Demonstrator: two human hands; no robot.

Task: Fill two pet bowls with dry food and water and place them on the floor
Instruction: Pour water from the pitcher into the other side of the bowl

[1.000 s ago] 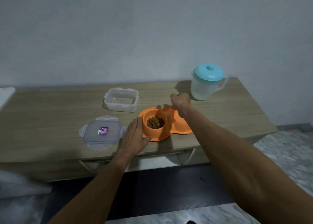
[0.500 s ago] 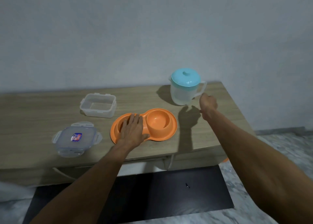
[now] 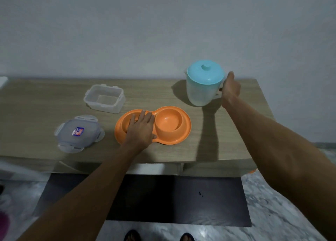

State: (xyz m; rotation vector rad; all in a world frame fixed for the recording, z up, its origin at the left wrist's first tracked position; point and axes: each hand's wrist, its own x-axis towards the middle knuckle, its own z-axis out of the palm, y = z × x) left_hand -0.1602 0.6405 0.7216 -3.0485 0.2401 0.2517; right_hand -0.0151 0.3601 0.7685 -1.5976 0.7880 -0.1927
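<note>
Right hand (image 3: 230,91): your fingers curl round the handle of the pitcher (image 3: 201,93), on its right side, with the thumb pointing up beside the turquoise lid (image 3: 205,73). The handle itself is mostly hidden behind the hand.
Left hand (image 3: 141,129): you hold it flat, palm down, fingers straight and close together, over the left well of the double pet bowl (image 3: 181,135). The thumb rests on the rim nearest you.
Pitcher: translucent white and capped, it stands at the back right of the counter (image 3: 36,104), behind the bowl and apart from it. You cannot tell whether its base rests on the wood or is just clear of it.
Double pet bowl: this is one orange piece with two wells, near the counter's front edge. Your hand covers the left well, so what it holds is hidden. The right well is uncovered and shows its orange inside.
Food container (image 3: 105,98): a clear rectangular tub with an open top, behind and to the left of the bowl, near it but not touching.
Container lid (image 3: 79,131): clear, with clip flaps and a small blue and red sticker. It lies flat just beside the bowl's left end.
Floor (image 3: 281,213): grey and marbled, with a dark mat (image 3: 163,199) at the foot of the counter. The toes of two sandals (image 3: 132,236) show at the bottom edge.
</note>
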